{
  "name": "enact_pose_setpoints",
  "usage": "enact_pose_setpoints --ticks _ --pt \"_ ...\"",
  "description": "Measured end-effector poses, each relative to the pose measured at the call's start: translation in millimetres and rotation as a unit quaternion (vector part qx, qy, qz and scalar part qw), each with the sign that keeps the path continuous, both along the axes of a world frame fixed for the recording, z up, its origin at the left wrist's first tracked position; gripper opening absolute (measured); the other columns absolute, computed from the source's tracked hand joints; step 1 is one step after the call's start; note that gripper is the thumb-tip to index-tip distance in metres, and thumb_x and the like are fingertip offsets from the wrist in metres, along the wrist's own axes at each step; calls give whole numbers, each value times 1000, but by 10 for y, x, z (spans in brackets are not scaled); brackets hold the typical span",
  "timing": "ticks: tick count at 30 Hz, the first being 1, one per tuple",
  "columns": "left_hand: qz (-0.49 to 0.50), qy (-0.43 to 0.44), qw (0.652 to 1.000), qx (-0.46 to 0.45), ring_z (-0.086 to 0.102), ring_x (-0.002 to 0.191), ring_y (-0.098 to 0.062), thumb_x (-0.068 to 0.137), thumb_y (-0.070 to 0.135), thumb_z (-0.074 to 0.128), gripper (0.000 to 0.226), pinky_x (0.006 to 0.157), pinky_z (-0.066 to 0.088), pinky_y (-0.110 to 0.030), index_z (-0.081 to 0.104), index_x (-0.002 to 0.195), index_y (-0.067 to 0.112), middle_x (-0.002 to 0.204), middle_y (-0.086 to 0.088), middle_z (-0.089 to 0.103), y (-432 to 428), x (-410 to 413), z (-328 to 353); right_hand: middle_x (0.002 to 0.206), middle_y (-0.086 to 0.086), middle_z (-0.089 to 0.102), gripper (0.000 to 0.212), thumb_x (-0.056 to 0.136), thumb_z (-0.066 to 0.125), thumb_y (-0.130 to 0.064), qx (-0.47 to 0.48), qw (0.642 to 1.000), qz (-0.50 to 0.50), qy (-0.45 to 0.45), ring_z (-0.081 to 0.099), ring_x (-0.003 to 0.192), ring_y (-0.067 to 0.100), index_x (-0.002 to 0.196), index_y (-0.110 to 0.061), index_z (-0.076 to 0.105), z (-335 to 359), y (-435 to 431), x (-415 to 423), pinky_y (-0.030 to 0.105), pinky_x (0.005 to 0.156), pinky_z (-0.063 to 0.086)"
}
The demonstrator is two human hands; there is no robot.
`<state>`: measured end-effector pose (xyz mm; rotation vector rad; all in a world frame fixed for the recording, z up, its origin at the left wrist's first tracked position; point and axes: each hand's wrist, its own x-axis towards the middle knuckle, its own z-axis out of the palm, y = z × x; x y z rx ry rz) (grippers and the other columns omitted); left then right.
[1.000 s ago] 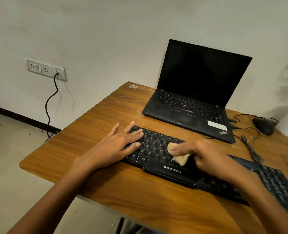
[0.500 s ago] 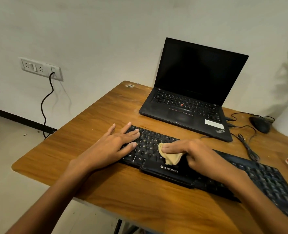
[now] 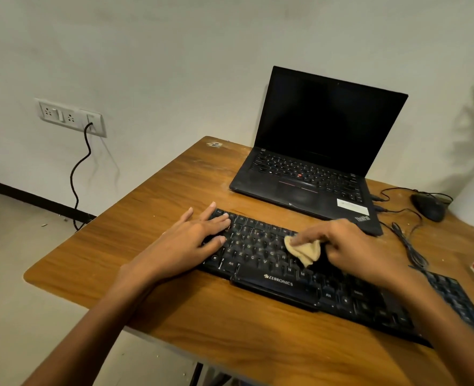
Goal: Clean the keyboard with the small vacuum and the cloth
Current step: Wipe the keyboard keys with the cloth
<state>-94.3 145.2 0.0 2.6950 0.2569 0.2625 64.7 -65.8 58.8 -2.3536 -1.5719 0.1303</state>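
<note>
Your right hand [image 3: 361,252] has the cloth [image 3: 306,250] bunched up in it. The fingers are curled round the wad and the forefinger is stretched out on top, pressing it onto the keys near the middle of the keyboard [image 3: 277,282], a bit behind the ZEBRONICS label. Your left hand [image 3: 191,238] is flat and spread, palm down on the keyboard's left end, with the fingertips on the top-left keys. To me it looks like it's just pinning the board so it doesn't skate on the worktop [image 3: 174,185].

So I'd call this the cloth pass, somewhere in the letter rows. The small vacuum isn't in view anywhere, so I honestly can't tell if that part's done or waiting.

For the next move, I'd drag the cloth along the rows toward the keyboard's right end, since that whole stretch sits open. Go light on the pressure, because a bunched cloth can snag a keycap edge and lift it. Working with the forefinger tip should get the fabric down between the keys. The left end under your bracing hand will need its own pass, so at some point you'd brace from the other end instead.

A few things to watch:
- the laptop [image 3: 313,135] sits just behind the keyboard's far edge
- the mouse [image 3: 429,208] and its loose cable lie off the far right corner, so a long swipe could catch them
</note>
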Motion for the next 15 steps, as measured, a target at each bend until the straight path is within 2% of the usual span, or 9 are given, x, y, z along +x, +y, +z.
enact_pose_setpoints --ticks 3,5,7,10,12,15 --pt "8 -3 999 -43 -11 125 7 96 39 37 51 108 -10 -25 19 143 31 139 24 2 -164 46 79 128 -9 56 60 76 46 17 71 997 12 -12 49 120 7 118 -23 62 -13 255 -122 24 101 40" --pt "11 2 998 -64 -6 119 10 94 43 41 56 100 -4 -13 18 144 32 132 26 0 -216 62 76 130 -10 55 60 76 48 16 57 994 91 -31 46 123 3 121 -23 59 -135 412 -247 20 102 36" --pt "8 2 998 -65 -4 118 12 92 44 44 58 94 -4 -8 20 143 31 131 27 3 -205 64 71 129 -9 57 58 76 53 14 41 989 130 -64 48 121 5 120 -22 60 -294 448 -152 23 99 40" --pt "6 8 997 -73 -3 118 14 92 44 44 58 92 -5 -6 21 143 30 132 27 4 -195 44 90 126 -8 59 53 77 58 10 37 994 30 -98 53 118 12 117 -24 62 -315 401 300 33 95 46" --pt "5 8 997 -75 -4 118 13 92 43 44 58 92 -5 -6 20 143 30 131 27 3 -214 41 102 125 -9 60 54 77 56 11 33 996 -11 -88 54 117 13 115 -27 63 -268 411 431 36 93 47" --pt "11 3 997 -81 -5 117 13 92 43 44 58 91 -5 -5 20 143 30 131 27 3 -224 34 117 123 -7 61 56 75 52 16 81 995 51 -38 51 118 7 115 -21 64 -250 522 168 30 98 44"
